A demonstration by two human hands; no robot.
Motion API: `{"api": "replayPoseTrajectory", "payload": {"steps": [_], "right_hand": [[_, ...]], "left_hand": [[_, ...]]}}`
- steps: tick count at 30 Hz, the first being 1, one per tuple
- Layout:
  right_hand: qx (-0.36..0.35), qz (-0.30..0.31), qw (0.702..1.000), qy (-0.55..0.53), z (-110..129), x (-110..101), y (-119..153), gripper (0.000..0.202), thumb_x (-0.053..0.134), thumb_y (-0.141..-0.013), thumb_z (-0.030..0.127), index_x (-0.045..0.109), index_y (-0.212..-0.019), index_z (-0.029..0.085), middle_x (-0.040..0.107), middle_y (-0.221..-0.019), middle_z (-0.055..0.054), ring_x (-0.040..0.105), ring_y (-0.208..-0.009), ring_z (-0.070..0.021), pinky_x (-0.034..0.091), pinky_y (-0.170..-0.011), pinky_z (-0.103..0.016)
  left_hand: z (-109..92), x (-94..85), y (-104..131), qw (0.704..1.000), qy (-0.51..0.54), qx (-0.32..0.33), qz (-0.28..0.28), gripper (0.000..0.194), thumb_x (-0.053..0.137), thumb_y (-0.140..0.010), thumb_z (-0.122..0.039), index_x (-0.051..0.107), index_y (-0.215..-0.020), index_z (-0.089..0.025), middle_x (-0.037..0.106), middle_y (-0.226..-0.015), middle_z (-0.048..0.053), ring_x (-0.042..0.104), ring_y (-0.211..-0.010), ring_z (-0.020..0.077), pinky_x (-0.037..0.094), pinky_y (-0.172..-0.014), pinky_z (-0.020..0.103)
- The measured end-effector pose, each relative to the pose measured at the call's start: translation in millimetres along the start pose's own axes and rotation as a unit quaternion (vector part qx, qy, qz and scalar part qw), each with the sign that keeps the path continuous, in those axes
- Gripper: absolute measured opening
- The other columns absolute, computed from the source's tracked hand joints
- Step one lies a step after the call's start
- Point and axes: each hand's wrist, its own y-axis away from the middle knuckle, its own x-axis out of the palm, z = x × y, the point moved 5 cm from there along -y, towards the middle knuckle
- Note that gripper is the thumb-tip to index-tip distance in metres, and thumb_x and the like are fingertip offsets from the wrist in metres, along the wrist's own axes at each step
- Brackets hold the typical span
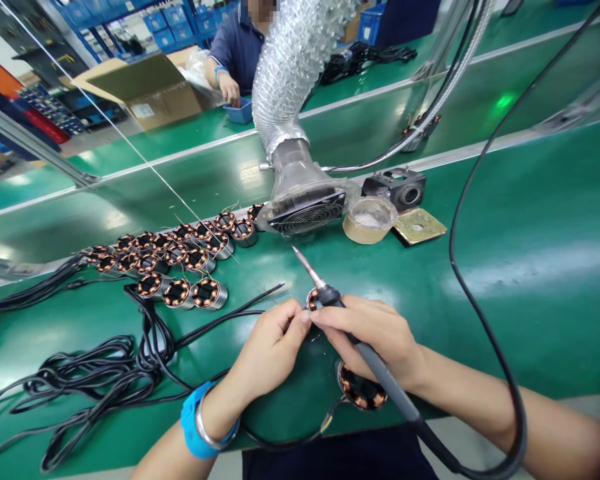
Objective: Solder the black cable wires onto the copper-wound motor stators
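Observation:
My right hand (375,333) is wrapped round a soldering iron (387,380), whose metal tip points up and away below the fume hood. My left hand (273,350) is closed, thumb against forefinger, and its fingertips meet those of my right hand. Just beyond the fingertips a small part of a copper-wound motor stator (312,300) shows, mostly hidden by the hands. What the left fingers pinch is too small to name. Another wound stator (363,387) lies under my right wrist, beside a cable with coloured wire ends (327,420).
Several stators (209,293) stand in rows at the left, with coiled black cables (100,367) nearer. A fume hood (307,200) hangs ahead, beside a round tin (370,220) and a sponge tray (420,227). The iron's cord loops at right. Across the bench, a person's hand reaches into a blue bin (239,111).

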Motion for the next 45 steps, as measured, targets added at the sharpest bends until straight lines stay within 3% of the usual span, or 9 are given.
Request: {"api": "replayPoseTrajectory", "payload": {"steps": [4,12,15,18,23,30,36,41,45], "right_hand": [[-0.007,0.007,1.000,-0.017,-1.1,-0.2,0.3,0.028,0.051,-0.086,0.003,0.062,-0.105,0.021,0.064,-0.073,-0.001,0.061,-0.062,-0.0119,0.050,-0.057,-0.022],[-0.008,0.011,1.000,-0.017,-1.0,-1.6,-1.1,0.029,0.050,-0.085,0.002,0.061,-0.104,0.021,0.060,-0.066,0.002,0.053,-0.053,-0.0099,0.043,-0.050,-0.022],[-0.015,0.014,1.000,-0.016,-1.3,1.1,1.4,0.027,0.051,-0.086,0.003,0.061,-0.104,0.020,0.058,-0.067,0.001,0.054,-0.055,-0.0110,0.044,-0.052,-0.022],[-0.035,0.012,0.999,0.001,-1.7,5.4,5.1,0.025,0.051,-0.088,0.007,0.062,-0.104,0.022,0.058,-0.071,0.000,0.058,-0.062,-0.0132,0.048,-0.058,-0.024],[-0.003,0.012,1.000,-0.027,-9.0,1.9,1.8,0.023,0.055,-0.087,0.010,0.061,-0.107,0.021,0.064,-0.078,-0.002,0.061,-0.068,-0.0142,0.051,-0.064,-0.026],[0.062,0.085,0.988,-0.112,-20.5,0.2,-3.6,0.038,0.068,-0.076,0.016,0.052,-0.111,0.021,0.070,-0.087,-0.002,0.064,-0.077,-0.0168,0.054,-0.071,-0.029],[0.055,0.069,0.991,-0.099,-20.8,6.6,-6.0,0.034,0.057,-0.083,0.009,0.050,-0.113,0.022,0.070,-0.079,0.000,0.062,-0.073,-0.0156,0.052,-0.072,-0.029],[0.042,0.091,0.989,-0.110,-18.6,10.1,-5.6,0.039,0.062,-0.079,0.014,0.049,-0.116,0.020,0.069,-0.082,-0.001,0.060,-0.075,-0.0173,0.048,-0.073,-0.032],[0.072,0.050,0.991,-0.097,-22.0,9.4,-5.1,0.032,0.056,-0.083,0.008,0.050,-0.113,0.019,0.064,-0.077,0.001,0.058,-0.072,-0.0144,0.049,-0.070,-0.028]], "left_hand": [[0.5,-1.6,-0.3,1.000,-0.005,-0.018,0.022,0.031,0.037,-0.099,-0.044,0.049,-0.083,-0.020,0.045,-0.065,-0.004,0.042,-0.058,0.0119,0.032,-0.058,0.024],[0.1,-4.2,1.4,1.000,0.011,-0.016,-0.015,0.031,0.045,-0.096,-0.041,0.045,-0.073,-0.020,0.042,-0.062,-0.005,0.037,-0.057,0.0108,0.030,-0.054,0.023],[5.8,0.0,-1.2,0.993,0.106,-0.051,0.014,0.035,0.047,-0.094,-0.046,0.046,-0.072,-0.019,0.041,-0.061,-0.005,0.032,-0.052,0.0085,0.026,-0.049,0.021],[14.6,10.1,-2.4,0.960,0.243,-0.123,0.064,0.042,0.052,-0.088,-0.056,0.044,-0.071,-0.019,0.036,-0.055,-0.008,0.022,-0.043,0.0052,0.017,-0.041,0.019],[20.3,16.1,-3.9,0.923,0.356,-0.144,0.029,0.045,0.066,-0.078,-0.055,0.038,-0.071,-0.021,0.025,-0.047,-0.014,0.013,-0.038,0.0028,0.010,-0.036,0.016],[21.9,15.7,-4.4,0.928,0.350,-0.129,-0.013,0.043,0.066,-0.078,-0.056,0.043,-0.073,-0.020,0.026,-0.044,-0.014,0.014,-0.036,0.0021,0.011,-0.035,0.014],[23.6,13.8,-4.9,0.932,0.335,-0.135,-0.038,0.044,0.066,-0.077,-0.057,0.044,-0.073,-0.020,0.027,-0.044,-0.014,0.015,-0.037,0.0025,0.013,-0.036,0.014],[24.6,13.6,-4.2,0.928,0.343,-0.140,-0.048,0.042,0.066,-0.079,-0.055,0.044,-0.072,-0.019,0.026,-0.045,-0.014,0.014,-0.037,0.0020,0.013,-0.036,0.014],[25.4,13.8,-3.4,0.927,0.343,-0.139,-0.060,0.040,0.065,-0.080,-0.053,0.045,-0.073,-0.019,0.026,-0.045,-0.014,0.014,-0.037,0.0023,0.014,-0.035,0.014]]}}
